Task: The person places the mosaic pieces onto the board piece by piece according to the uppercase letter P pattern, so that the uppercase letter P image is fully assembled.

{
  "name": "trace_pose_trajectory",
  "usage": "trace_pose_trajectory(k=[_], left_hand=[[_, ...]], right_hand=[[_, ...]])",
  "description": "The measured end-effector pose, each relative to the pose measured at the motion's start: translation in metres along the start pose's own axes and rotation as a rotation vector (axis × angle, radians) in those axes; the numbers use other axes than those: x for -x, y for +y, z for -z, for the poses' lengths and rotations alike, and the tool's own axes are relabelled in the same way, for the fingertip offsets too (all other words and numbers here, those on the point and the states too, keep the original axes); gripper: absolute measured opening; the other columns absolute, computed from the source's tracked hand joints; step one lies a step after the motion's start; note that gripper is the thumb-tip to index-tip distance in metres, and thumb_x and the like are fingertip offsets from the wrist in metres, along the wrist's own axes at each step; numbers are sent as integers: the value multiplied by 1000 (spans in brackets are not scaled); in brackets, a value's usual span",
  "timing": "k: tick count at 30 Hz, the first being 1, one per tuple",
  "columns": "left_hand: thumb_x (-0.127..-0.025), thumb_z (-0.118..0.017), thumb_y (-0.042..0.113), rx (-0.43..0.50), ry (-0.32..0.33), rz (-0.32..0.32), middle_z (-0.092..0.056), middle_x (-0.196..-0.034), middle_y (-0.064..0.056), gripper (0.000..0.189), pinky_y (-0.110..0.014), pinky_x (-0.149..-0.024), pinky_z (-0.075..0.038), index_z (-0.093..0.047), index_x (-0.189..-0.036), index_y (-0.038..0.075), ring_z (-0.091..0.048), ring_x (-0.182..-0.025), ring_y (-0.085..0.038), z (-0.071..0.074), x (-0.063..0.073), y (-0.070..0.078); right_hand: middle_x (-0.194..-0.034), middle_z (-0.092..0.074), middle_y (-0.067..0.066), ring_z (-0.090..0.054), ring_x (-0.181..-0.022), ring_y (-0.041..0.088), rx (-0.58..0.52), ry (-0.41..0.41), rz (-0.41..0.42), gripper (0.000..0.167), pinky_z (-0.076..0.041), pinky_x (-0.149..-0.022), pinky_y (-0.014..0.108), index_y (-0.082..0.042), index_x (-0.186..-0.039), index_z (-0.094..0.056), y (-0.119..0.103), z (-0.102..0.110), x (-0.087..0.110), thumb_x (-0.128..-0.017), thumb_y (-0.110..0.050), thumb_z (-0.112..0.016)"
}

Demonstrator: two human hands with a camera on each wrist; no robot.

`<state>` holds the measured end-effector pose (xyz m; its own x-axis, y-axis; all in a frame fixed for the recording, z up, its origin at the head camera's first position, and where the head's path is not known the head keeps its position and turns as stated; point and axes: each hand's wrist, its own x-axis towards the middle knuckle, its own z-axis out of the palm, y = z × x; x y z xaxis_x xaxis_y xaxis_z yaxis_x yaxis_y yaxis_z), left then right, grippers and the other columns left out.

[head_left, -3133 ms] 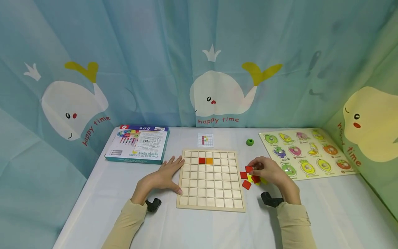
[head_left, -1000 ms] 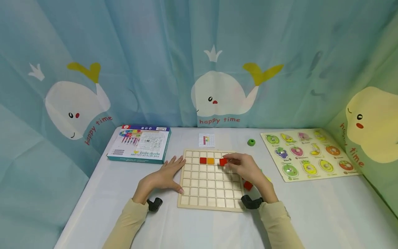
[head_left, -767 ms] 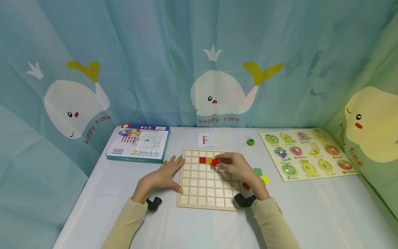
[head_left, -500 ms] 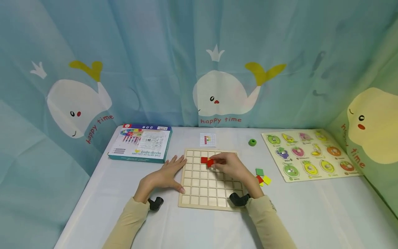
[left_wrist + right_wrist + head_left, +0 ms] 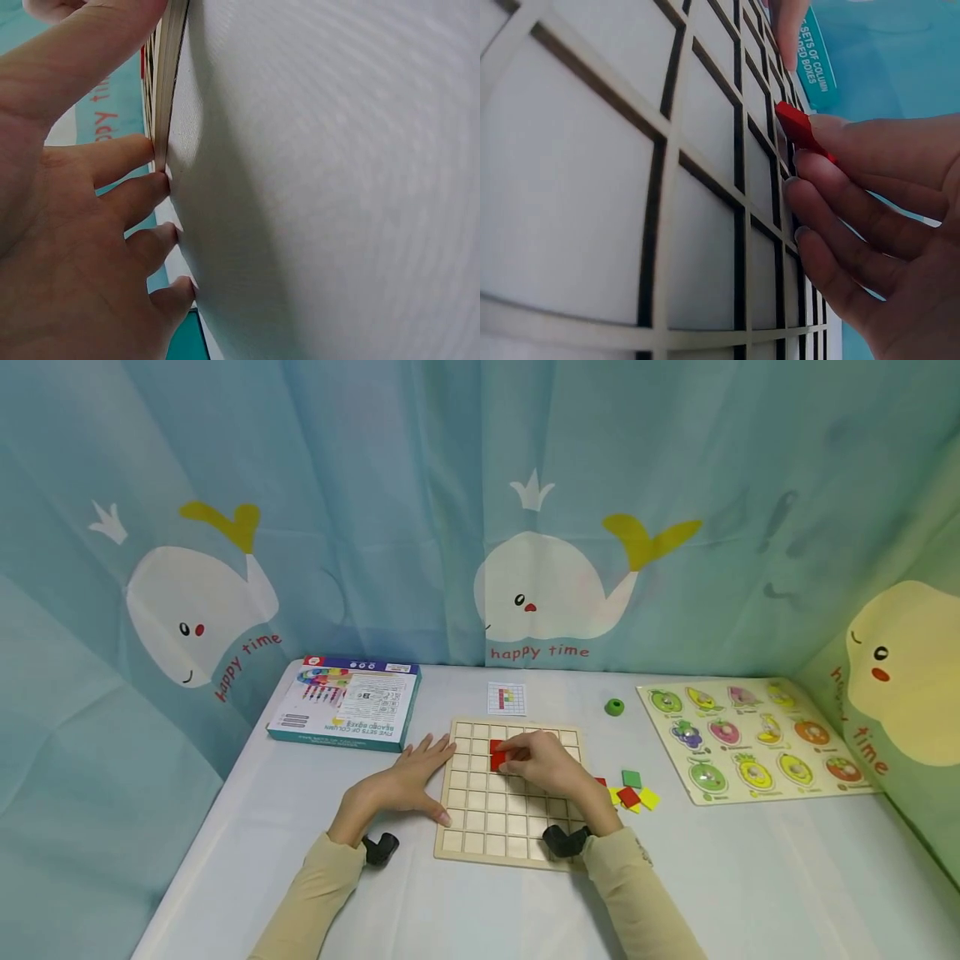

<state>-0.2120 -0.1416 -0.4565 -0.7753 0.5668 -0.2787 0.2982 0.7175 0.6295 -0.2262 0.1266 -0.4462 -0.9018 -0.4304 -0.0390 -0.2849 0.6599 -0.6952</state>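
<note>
White table [image 5: 420,910] under both my hands. Fruit board [image 5: 742,718] lies well off to the right of my right fingers, unchanged. Grid board [image 5: 487,821] sits under my right fingers, its left edge against my left ones. Box [image 5: 348,706] beyond my left fingertips, same place as before.

My left hand [image 5: 401,789]: same as three seconds ago, fingers straight and spread, released, tips and thumb resting on the board's edge. My right hand [image 5: 547,764] is at the loose tiles in the earliest frame; now it's over the board, thumb and fingers pinching a red tile.

Card [image 5: 507,699] ahead of my right fingers. Loose tiles [image 5: 628,796] now right of that wrist, uncovered, green one showing. Green bead [image 5: 615,707] ahead and right.

Held red tile [image 5: 795,126]: tilted at my fingertips, at third row, third column; can't tell if it touches. Seated red tile [image 5: 496,747] just beyond it. Orange tile, visible earlier, now hidden by my fingers.
</note>
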Motion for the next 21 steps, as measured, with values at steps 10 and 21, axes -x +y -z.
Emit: trace_pose_trajectory(k=[10, 21], left_hand=[[-76, -92, 34, -12, -1, 9, -7, -174, -12, 117, -56, -129, 3, -21, -164, 4, 4, -161, -35, 0, -1, -1], [-75, -92, 32, -1, 0, 10, -8, -174, -13, 117, -58, -129, 2, -22, -163, 3, 3, -161, -36, -1, -1, 1]], right_hand=[[-87, -71, 3, -60, -77, 11, 48, 7, 30, 24, -52, -72, 27, 2, -112, -76, -3, -4, -1, -90, -6, -77], [-94, -73, 4, -63, -84, 13, 80, 27, 62, 22, -56, -78, 30, 0, -113, -75, 4, -5, 6, -90, -1, -75]])
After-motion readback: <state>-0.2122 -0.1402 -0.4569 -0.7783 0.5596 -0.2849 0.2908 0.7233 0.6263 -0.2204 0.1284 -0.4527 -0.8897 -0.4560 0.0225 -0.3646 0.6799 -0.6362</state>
